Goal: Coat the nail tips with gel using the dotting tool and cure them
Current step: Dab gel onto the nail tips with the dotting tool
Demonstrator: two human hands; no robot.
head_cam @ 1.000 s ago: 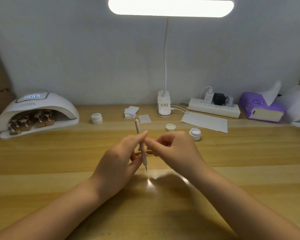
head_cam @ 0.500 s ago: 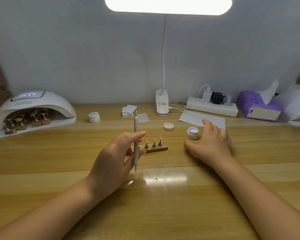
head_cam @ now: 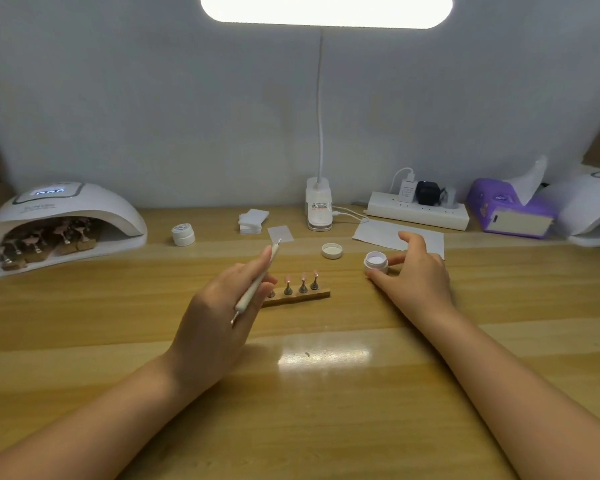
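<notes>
One open gel jar (head_cam: 376, 261), white-filled

The worktop (head_cam: 84, 341) is honey-yellow wood with paler lengthwise stripes. Between the hands stand pink nail tips (head_cam: 302, 277) on a tan wooden strip (head_cam: 298, 299). The dotting tool (head_cam: 255, 284) is cream-white, as are the open gel jar (head_cam: 376, 262) and curing lamp (head_cam: 63, 216). Beyond the right hand sits a purple tissue box (head_cam: 510, 209).

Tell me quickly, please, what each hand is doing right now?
Left hand: holds the dotting tool.
Right hand: pinches the open gel jar.
</notes>
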